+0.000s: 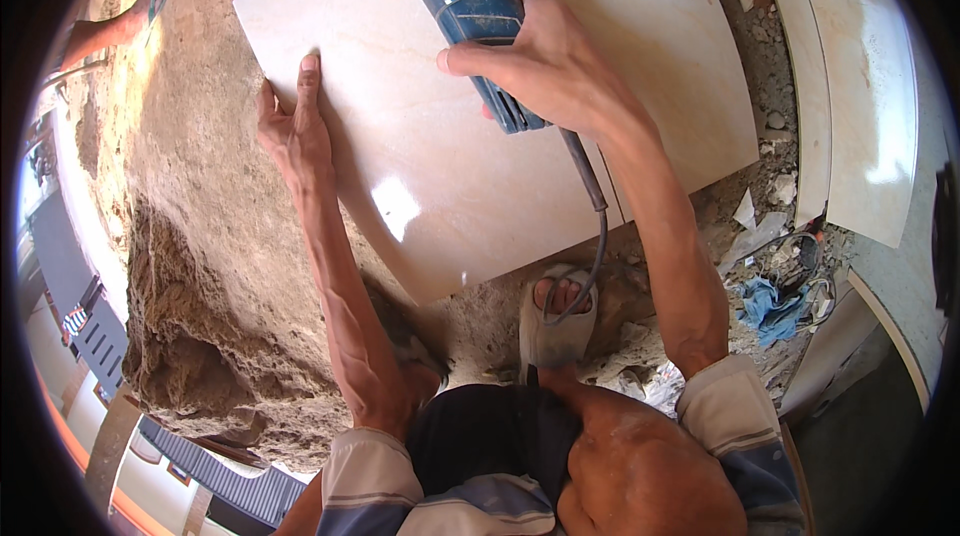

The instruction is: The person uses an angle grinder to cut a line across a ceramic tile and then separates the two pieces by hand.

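Observation:
A large glossy cream tile (480, 201) lies in front of me, with a thin dark line running across its right part. My right hand (565, 71) is wrapped round the body of a blue angle grinder (468, 11) above the tile. The grinder's front end is cut off by the upper edge of the picture, so its disc is hidden. Its dark cord (590, 176) hangs down towards my sandalled foot (560, 311). At the tile's left edge my left hand (295, 136) grips it, thumb on top, the other fingers partly hidden at the rim.
Rough earth (210, 166) spreads on the left, with a broken hollow below. More tile pieces (860, 86) lean at the right beside rubble. A blue cloth (772, 311) lies among scraps at lower right. Another person's foot (100, 36) shows at upper left.

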The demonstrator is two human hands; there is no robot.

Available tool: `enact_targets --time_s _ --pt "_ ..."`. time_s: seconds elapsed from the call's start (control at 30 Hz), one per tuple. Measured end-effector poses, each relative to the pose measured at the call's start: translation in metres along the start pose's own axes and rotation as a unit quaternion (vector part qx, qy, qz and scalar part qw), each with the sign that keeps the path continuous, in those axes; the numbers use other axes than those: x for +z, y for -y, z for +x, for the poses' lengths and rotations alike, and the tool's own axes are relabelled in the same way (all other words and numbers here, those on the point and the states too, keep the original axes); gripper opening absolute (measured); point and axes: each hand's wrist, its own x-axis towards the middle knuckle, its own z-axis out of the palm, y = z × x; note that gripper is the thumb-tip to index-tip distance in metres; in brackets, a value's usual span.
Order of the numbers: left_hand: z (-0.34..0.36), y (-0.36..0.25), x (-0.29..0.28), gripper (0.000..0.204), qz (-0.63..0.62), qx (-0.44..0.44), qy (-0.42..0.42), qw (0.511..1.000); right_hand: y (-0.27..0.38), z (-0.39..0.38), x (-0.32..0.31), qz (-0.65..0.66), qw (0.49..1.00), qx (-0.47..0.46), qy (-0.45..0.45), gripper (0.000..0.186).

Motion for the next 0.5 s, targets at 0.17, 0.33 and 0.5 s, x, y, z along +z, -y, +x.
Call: enact_targets --time_s 0.17,0.33,0.5 --pt "0.0023 0.0053 0.0005 0.082 -0.018 0.006 0.003 1.0 -0.0023 0.0024 0.0032 0.024 0.999 0.003 -0.023 0.034" --pt "0.0021 0.0054 0.0018 0.083 0.0 -0.006 -0.005 1.0 -0.003 -0.0014 0.0025 0.024 0.999 0.003 -0.021 0.037" --pt "0.0022 0.0061 0.0015 0.082 -0.001 -0.008 -0.01 1.0 -0.0069 -0.0049 0.0036 0.024 0.999 0.002 -0.022 0.037"
